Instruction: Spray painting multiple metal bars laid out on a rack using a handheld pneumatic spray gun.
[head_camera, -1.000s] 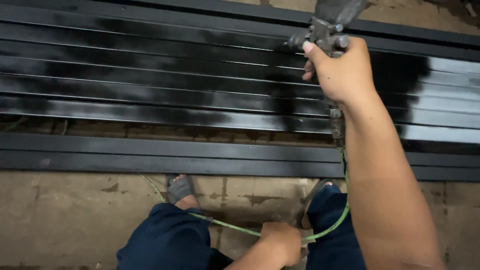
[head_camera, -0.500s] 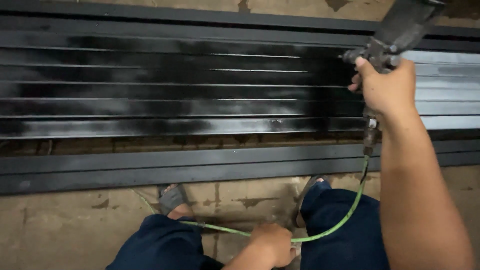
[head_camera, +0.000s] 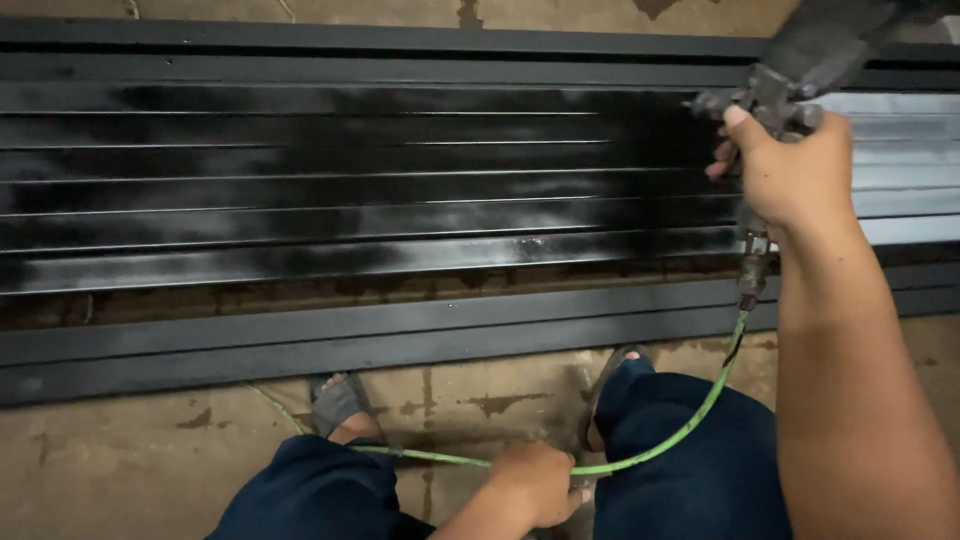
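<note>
My right hand (head_camera: 795, 175) grips a grey metal spray gun (head_camera: 775, 95) held over a row of long metal bars (head_camera: 400, 190) lying side by side on the floor. Most of the bars are coated in wet black paint; their right ends (head_camera: 900, 165) are still bare grey. A thin green hose (head_camera: 690, 425) runs from the bottom of the gun down past my knees. My left hand (head_camera: 540, 480) is closed around that hose low in the view, between my legs.
More dark bars (head_camera: 300, 340) lie nearer to me, along the front of the painted row. My feet in sandals (head_camera: 340, 405) rest on the stained concrete floor (head_camera: 120, 450). My knees in dark blue trousers (head_camera: 700, 470) fill the bottom of the view.
My right hand and the spray gun have moved to the right along the bars, and the black painted area reaches further right. My left hand keeps its hold on the hose.
</note>
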